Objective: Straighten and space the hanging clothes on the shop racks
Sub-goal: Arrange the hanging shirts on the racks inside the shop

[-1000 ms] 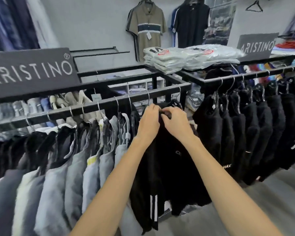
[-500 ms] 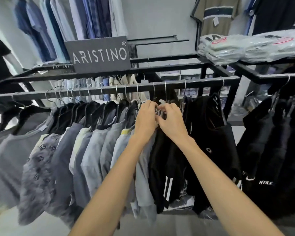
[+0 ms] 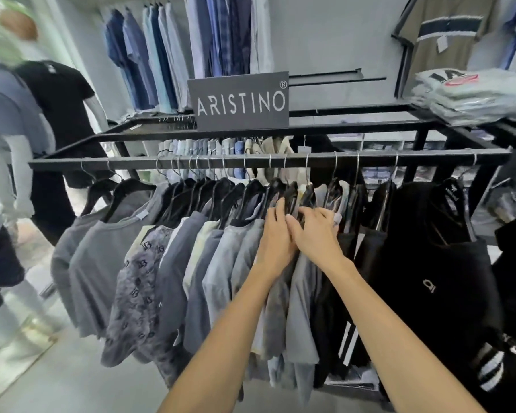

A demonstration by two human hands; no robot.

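A black square-tube metal rack (image 3: 370,158) carried a row of black plastic hangers (image 3: 131,186) on wire hooks along its front rail. Grey T-shirts (image 3: 102,263) crowded the left and black T-shirts (image 3: 429,263) the right. A dark rectangular ARISTINO sign (image 3: 239,101) stood upright on its top, and a stack of folded pale shirts in clear bags (image 3: 474,96) lay on the top frame at the far right.

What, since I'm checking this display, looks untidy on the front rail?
The spacing is uneven: grey shirts bunch tightly at the middle of the rail, hangers tilted and overlapping, while the black shirts at right hang farther apart.
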